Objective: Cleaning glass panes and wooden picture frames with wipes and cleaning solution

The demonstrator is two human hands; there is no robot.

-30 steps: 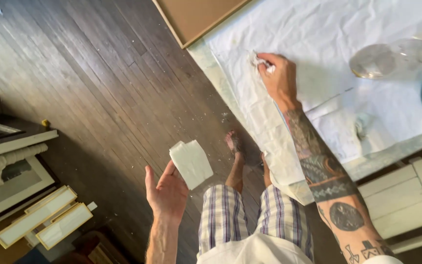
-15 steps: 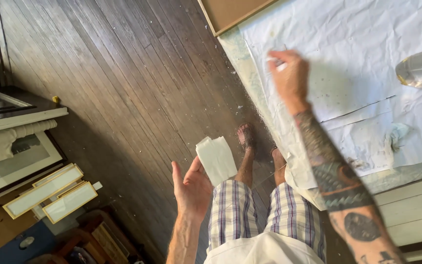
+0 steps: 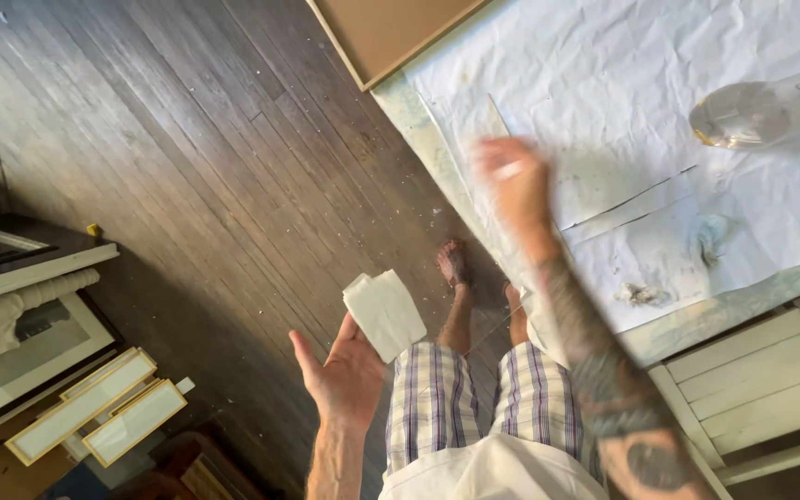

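So from where I'm standing: the left hand [image 3: 349, 375] is out in front of the person, palm up and fingers loosely spread, with a folded white cloth or paper pad [image 3: 383, 313] resting against the fingertips — not really gripped, more balanced there above the dark wood floor [image 3: 187, 167]. That part hasn't changed much over the last second; the pad sits in the same hand the same way.

The right hand [image 3: 509, 181] is where the action is. A second ago it was pressed down further up the white crumpled paper [image 3: 659, 120] that covers the table, pinching something small and white. Now it has pulled back toward the near edge of the table [image 3: 423, 139] and it's badly motion-blurred. There's a pale smear at the fingers, so I'd guess it still has that small thing, but I honestly can't tell if the fingers are pinched or loose. My read is that it's mid-sweep across the sheet — a wiping or scrubbing stroke rather than a lift-off.

Other stuff around: a clear glass bottle [image 3: 761, 111] lying on the paper off to the far right, some dirty smudges [image 3: 641, 294] near the paper's edge, a brown board [image 3: 391, 28] at the table's end, and a few cream frames [image 3: 94, 407] stacked on the floor to the left. Bare feet [image 3: 456, 264] are visible under the plaid shorts.
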